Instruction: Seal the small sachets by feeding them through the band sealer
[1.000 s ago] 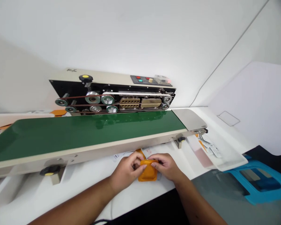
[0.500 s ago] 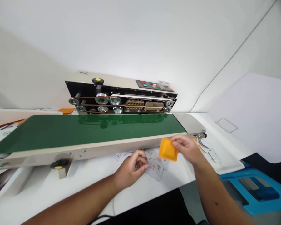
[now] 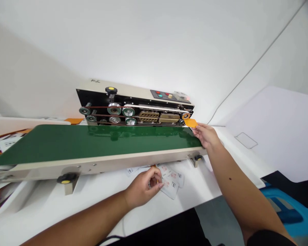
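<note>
My right hand (image 3: 207, 136) pinches a small orange sachet (image 3: 190, 122) by its edge, at the right end of the band sealer (image 3: 136, 99). The sachet's far edge is at the sealer's end rollers (image 3: 185, 116); whether it touches them I cannot tell. My left hand (image 3: 144, 186) is curled in front of the conveyor, thumb close to the fingertips. Bits of orange show by its fingers, but what it holds, if anything, is hidden. Beside it, several white printed sachets (image 3: 170, 189) lie overlapping on the white table (image 3: 92, 212).
The green conveyor belt (image 3: 66, 141) runs along the sealer's front. A white bin (image 3: 23, 191) with sachets stands at left, and a white tray (image 3: 243, 164) lies at right. A blue plastic container (image 3: 295, 208) is below right. Black knobs (image 3: 66, 178) stick out under the conveyor.
My right hand has carried the orange sachet up and away from me, from in front of the conveyor to the sealer's right-end rollers. My left hand has stayed nearly in place.
</note>
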Tool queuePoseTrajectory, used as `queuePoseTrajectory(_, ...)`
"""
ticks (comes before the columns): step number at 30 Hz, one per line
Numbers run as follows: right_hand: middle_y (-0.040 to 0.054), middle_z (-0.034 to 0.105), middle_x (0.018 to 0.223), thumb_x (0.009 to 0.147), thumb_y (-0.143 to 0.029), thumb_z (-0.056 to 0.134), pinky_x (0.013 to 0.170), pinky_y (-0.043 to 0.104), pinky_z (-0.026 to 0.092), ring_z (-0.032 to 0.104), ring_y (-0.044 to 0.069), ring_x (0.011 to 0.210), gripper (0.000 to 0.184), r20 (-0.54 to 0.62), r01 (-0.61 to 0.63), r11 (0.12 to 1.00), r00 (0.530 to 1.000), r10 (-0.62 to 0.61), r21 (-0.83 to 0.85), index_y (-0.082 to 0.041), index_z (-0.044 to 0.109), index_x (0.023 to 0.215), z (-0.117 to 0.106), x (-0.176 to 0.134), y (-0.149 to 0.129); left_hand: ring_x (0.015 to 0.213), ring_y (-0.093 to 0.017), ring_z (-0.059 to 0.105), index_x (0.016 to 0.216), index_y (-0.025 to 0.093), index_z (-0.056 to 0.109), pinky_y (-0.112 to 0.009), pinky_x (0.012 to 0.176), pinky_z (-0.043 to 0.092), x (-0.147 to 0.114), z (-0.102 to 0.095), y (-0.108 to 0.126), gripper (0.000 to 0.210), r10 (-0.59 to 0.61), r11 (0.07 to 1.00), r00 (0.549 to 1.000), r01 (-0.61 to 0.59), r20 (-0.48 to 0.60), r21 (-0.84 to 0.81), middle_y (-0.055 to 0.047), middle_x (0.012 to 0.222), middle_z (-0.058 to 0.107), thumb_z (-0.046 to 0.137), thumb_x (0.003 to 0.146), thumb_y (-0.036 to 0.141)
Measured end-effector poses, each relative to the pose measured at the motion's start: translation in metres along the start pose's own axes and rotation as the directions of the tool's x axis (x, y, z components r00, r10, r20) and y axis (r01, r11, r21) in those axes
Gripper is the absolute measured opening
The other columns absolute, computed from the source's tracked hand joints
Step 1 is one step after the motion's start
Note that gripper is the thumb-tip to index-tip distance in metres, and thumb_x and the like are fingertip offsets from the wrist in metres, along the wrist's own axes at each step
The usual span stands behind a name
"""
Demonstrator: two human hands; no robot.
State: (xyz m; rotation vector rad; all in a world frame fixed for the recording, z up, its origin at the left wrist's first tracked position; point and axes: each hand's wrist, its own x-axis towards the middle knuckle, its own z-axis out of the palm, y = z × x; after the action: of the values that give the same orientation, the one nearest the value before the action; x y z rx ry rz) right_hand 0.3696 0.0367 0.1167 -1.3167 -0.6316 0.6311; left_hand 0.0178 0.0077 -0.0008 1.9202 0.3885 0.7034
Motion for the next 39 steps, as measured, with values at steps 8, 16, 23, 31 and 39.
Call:
queuePoseTrajectory(8, 0.0026, 0.07, 0.077, 0.075, -0.019, 0.082, 0.048, 0.02, 0.057, 0.063, 0.01, 0.055, 0.028, 0.083, -0.009, 0.994, 0.996, 0.018, -0.106, -0.017, 0.068, 0.099, 0.028, -0.01, 0.0, 0.076, -0.017, 0.061, 0.095, 0.022, 0.057, -0.029, 0.07, 0.051, 0.0, 0.0, 0.001, 0.006, 0.04, 0.989, 0.999, -0.04, 0.008, 0.141, -0.002, 0.086, 0.067, 0.059, 0.094, 0.027)
queuePoseTrajectory(16, 0.0082, 0.067, 0.11, 0.094, -0.024, 0.062, 0.079, 0.032, 0.058, 0.064, 0.021, 0.098, 0.022, 0.08, 0.664, 0.609, 0.701, -0.708, -0.434, -0.024, 0.071, 0.113, 0.021, -0.117, 0.031, 0.137, -0.041, 0.048, 0.134, 0.021, 0.06, -0.058, 0.115, 0.038, -0.002, 0.002, -0.008, 0.062, 0.073, 0.838, 0.974, -0.176, 0.213, 0.516, -0.015, 0.147, 0.057, 0.081, 0.077, 0.035)
queuePoseTrajectory(23, 0.005, 0.073, 0.08, 0.094, -0.015, 0.055, 0.067, 0.036, 0.054, 0.065, 0.021, 0.068, 0.027, 0.755, 0.816, 0.52, 0.502, -0.421, -0.252, -0.026, 0.072, 0.113, 0.015, -0.186, 0.114, 0.134, -0.033, 0.056, 0.132, 0.021, 0.061, -0.052, 0.118, 0.039, 0.001, 0.005, -0.009, 0.045, 0.037, 0.788, 0.956, -0.208, 0.292, 0.58, -0.011, 0.14, 0.064, 0.07, 0.088, 0.023)
queuePoseTrajectory(31, 0.0036, 0.07, 0.074, 0.095, -0.018, 0.055, 0.064, 0.032, 0.051, 0.062, 0.018, 0.064, 0.018, 0.66, 0.719, 0.629, 0.63, -0.408, -0.297, -0.023, 0.071, 0.102, 0.023, -0.181, 0.117, 0.141, -0.041, 0.045, 0.141, 0.021, 0.055, -0.063, 0.12, 0.031, -0.001, 0.002, -0.002, 0.066, -0.015, 0.747, 0.975, -0.136, 0.221, 0.651, -0.014, 0.152, 0.053, 0.073, 0.077, 0.024)
queuePoseTrajectory(39, 0.0038, 0.07, 0.077, 0.096, -0.022, 0.053, 0.064, 0.032, 0.051, 0.06, 0.018, 0.064, 0.02, 0.616, 0.671, 0.668, 0.684, -0.39, -0.322, -0.024, 0.072, 0.103, 0.02, -0.18, 0.119, 0.133, -0.032, 0.051, 0.126, 0.019, 0.06, -0.05, 0.112, 0.044, 0.004, 0.001, 0.003, 0.053, 0.093, 0.768, 0.979, -0.185, 0.179, 0.613, -0.013, 0.142, 0.059, 0.054, 0.076, 0.004)
